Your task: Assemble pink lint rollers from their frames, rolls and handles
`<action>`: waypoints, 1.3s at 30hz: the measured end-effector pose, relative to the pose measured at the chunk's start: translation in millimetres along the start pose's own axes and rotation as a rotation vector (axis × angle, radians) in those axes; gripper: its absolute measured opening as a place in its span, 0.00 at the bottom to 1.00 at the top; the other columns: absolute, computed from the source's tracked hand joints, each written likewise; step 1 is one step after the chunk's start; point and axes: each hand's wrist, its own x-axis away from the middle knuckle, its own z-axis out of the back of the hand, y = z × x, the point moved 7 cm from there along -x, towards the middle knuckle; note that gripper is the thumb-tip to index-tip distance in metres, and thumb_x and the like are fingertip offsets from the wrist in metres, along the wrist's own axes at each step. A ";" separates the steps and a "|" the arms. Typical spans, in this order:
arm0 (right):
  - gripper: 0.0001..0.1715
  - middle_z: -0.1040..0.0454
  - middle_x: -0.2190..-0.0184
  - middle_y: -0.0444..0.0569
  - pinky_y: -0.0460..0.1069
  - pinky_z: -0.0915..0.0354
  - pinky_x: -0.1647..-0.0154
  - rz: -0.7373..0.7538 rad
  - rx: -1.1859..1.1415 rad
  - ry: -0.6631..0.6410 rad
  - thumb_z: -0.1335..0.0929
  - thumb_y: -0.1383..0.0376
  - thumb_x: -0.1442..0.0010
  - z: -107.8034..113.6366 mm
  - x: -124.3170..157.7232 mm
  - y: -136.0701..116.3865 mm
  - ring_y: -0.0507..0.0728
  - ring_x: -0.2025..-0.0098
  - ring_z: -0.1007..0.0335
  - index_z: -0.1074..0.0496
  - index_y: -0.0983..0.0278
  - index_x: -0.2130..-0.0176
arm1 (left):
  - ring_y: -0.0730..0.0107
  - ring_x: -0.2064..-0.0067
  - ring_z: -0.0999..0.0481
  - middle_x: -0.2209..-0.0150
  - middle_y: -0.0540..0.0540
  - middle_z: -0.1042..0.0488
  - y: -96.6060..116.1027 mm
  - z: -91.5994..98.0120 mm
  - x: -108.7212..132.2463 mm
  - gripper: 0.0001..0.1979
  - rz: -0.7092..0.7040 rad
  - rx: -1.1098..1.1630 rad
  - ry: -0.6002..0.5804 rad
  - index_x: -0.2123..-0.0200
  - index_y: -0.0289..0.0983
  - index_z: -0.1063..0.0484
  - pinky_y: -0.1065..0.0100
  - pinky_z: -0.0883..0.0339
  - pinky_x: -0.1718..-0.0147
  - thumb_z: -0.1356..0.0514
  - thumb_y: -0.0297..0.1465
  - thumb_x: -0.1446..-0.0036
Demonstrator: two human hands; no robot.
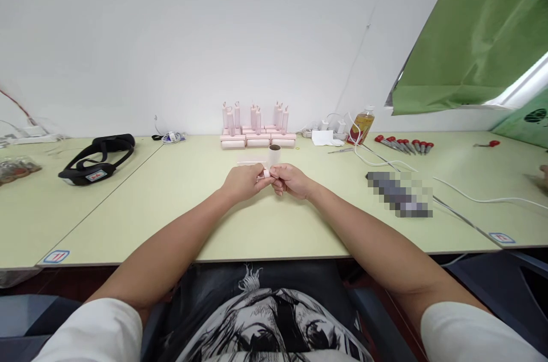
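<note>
Over the middle of the table, my left hand (pixel 247 181) and my right hand (pixel 292 180) meet with their fingertips pinched together. Between them shows a small whitish-pink piece (pixel 266 173), held by both hands; the fingers cover much of it. Just behind the hands stands a white roll (pixel 274 157) with a dark hollow core, upright on the table. To its left lies a clear, pale pink cover-like part (pixel 252 160), partly hidden by my left hand.
Against the wall are pink cases (pixel 258 140) with several upright pink tubes (pixel 258 120). At right are a bottle (pixel 363 125), white cables (pixel 377 163), red-handled screwdrivers (pixel 405 145) and a blurred-out dark object (pixel 398 193). A black head strap (pixel 98 159) lies left on the table (pixel 274 230).
</note>
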 end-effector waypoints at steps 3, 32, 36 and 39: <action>0.22 0.41 0.86 0.38 0.46 0.40 0.81 0.010 0.019 -0.022 0.29 0.51 0.46 0.1 -0.2 0.8 0.48 0.84 0.47 0.37 0.63 0.76 | 0.64 0.69 0.26 0.70 0.48 0.24 0.0 -1.4 0.6 0.23 0.029 0.077 -0.028 0.69 0.39 0.32 0.68 0.46 0.75 0.49 0.53 0.41; 0.11 0.41 0.79 0.38 0.45 0.50 0.76 0.067 0.753 0.295 0.31 0.61 0.53 32.9 5.6 -10.9 0.48 0.77 0.47 0.37 0.63 0.76 | 0.74 0.69 0.31 0.56 0.45 0.31 -35.3 4.8 1.6 0.18 0.011 0.716 -0.167 0.56 0.39 0.25 0.71 0.35 0.74 0.39 0.29 0.53; 0.08 0.37 0.78 0.40 0.45 0.51 0.75 0.028 0.862 0.507 0.32 0.62 0.52 60.4 8.1 -13.9 0.50 0.76 0.45 0.36 0.63 0.76 | 0.72 0.69 0.29 0.54 0.43 0.30 -42.9 7.6 2.6 0.24 0.050 0.753 -0.207 0.51 0.40 0.25 0.72 0.34 0.78 0.40 0.29 0.54; 0.06 0.33 0.77 0.42 0.46 0.49 0.75 -0.024 0.905 0.568 0.33 0.62 0.51 72.2 8.4 -10.1 0.51 0.75 0.42 0.32 0.63 0.74 | 0.70 0.68 0.26 0.54 0.43 0.27 -48.5 13.7 3.8 0.24 0.112 0.820 -0.198 0.50 0.39 0.27 0.72 0.34 0.80 0.38 0.31 0.53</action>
